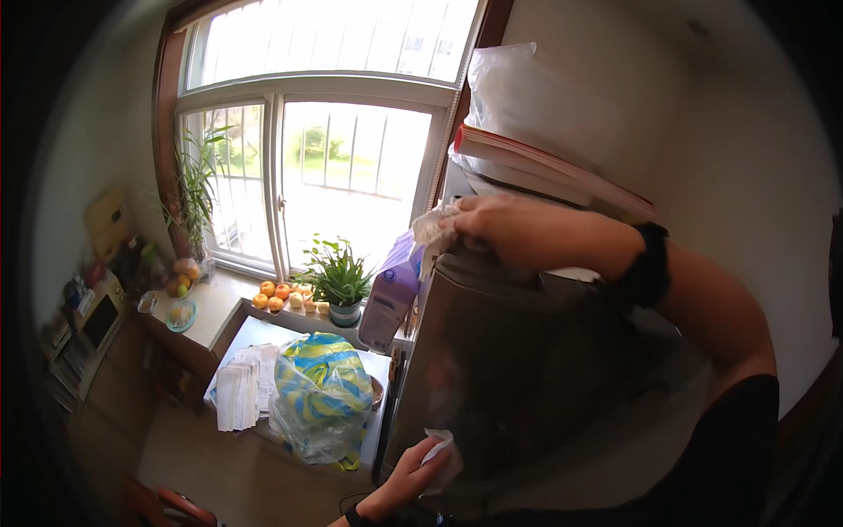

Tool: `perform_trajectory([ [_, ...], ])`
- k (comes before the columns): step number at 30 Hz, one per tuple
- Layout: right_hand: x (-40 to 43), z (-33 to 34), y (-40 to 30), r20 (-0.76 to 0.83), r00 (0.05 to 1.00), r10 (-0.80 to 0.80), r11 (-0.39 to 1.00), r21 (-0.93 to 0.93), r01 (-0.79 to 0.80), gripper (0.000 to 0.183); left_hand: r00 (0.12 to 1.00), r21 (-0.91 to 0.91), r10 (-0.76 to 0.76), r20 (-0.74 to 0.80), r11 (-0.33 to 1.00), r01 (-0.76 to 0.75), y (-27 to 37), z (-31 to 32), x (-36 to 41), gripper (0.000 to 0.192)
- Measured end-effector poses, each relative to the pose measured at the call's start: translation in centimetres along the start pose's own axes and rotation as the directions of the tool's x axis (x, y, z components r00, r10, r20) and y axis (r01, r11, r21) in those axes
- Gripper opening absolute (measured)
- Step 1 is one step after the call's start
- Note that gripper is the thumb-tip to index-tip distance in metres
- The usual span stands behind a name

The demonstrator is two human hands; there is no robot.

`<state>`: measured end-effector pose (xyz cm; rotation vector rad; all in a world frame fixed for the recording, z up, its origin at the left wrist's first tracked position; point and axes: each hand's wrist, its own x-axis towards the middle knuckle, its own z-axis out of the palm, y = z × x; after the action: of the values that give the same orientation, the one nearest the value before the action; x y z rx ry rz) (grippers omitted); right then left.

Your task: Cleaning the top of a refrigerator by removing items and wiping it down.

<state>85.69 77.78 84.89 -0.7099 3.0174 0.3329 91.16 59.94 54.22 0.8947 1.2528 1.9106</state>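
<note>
My right hand [487,222] reaches across the upper edge of a tall dark glossy appliance [487,369], which looks like a refrigerator. Its fingers press a crumpled whitish cloth or tissue [431,230] at the appliance's top corner. Lower down, my left hand [413,471] grips a thin white tissue [444,461] in front of the dark front panel. A purple carton [388,303] stands beside the appliance, just below the right hand's cloth. The palm of the right hand is hidden.
Red-edged sheets or boards [553,165] and a clear plastic bag [500,85] rest above the appliance. A white surface [237,332] bears a striped plastic bag [323,388] and papers [240,388]. Fruit [270,296] and a potted plant [342,283] line the windowsill.
</note>
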Motion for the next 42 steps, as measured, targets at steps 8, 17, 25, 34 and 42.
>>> perform_trajectory([
  [8, 3.2, -2.4, 3.9, 0.195, 0.921, 0.338, 0.936, 0.033, -0.351, 0.024, 0.998, 0.092, 0.041, 0.054, 0.995, -0.046, 0.6, 1.0, 0.0, 0.015],
  [17, -8.5, -2.9, 0.4, -0.501, 0.830, 0.244, 0.968, 0.183, -0.174, 0.034, 0.984, 0.125, 0.064, -0.164, 0.991, -0.044, 2.1, 0.5, -0.6, 0.012],
  [25, -14.6, 6.5, -4.2, -0.592, 0.788, 0.170, 0.937, -0.150, -0.314, 0.020, 0.912, 0.339, 0.380, -0.151, 0.887, -0.314, 2.1, 0.7, 1.0, 0.023],
  [34, -23.6, 7.0, -1.7, -0.520, 0.773, 0.364, 0.919, 0.068, -0.387, 0.030, 0.707, 0.441, 0.643, -0.294, 0.748, -0.496, -1.3, -3.0, 2.5, 0.036],
  [42, -32.5, 8.5, 2.1, -0.471, 0.718, 0.513, 0.838, 0.093, -0.538, 0.039, 0.613, 0.677, 0.784, -0.099, 0.505, -0.536, 2.6, -1.4, 5.3, 0.040],
])
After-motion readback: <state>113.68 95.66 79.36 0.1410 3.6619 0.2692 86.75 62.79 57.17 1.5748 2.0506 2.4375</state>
